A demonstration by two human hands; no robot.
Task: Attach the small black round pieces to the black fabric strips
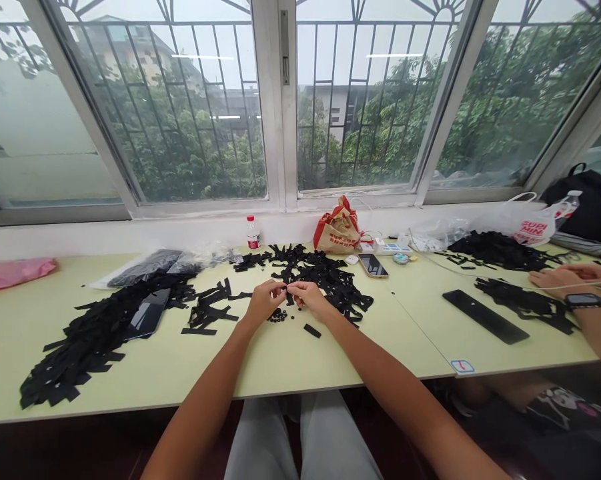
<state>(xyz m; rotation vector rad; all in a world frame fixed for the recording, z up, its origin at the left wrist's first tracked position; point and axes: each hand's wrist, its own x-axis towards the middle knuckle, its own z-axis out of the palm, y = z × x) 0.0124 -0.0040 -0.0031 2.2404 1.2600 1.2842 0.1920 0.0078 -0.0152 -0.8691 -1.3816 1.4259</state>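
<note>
My left hand (265, 301) and my right hand (307, 297) meet fingertip to fingertip above the table (260, 373). Both are closed in a pinch around a small black piece (285, 288), mostly hidden by the fingers. Just below them lie several small black rings (277, 316), and a short black strip (312, 331) rests to their right. Behind my hands spreads a heap of black strips (330, 277). More loose strips (210, 308) lie left of my left hand.
A long black pile (90, 333) and a dark tablet (148, 313) lie left. Behind stand a bottle (253, 233) and paper bag (337, 230); a phone (373, 265) lies right. Another person's hands (563, 280) are at the far right near a black slab (485, 317).
</note>
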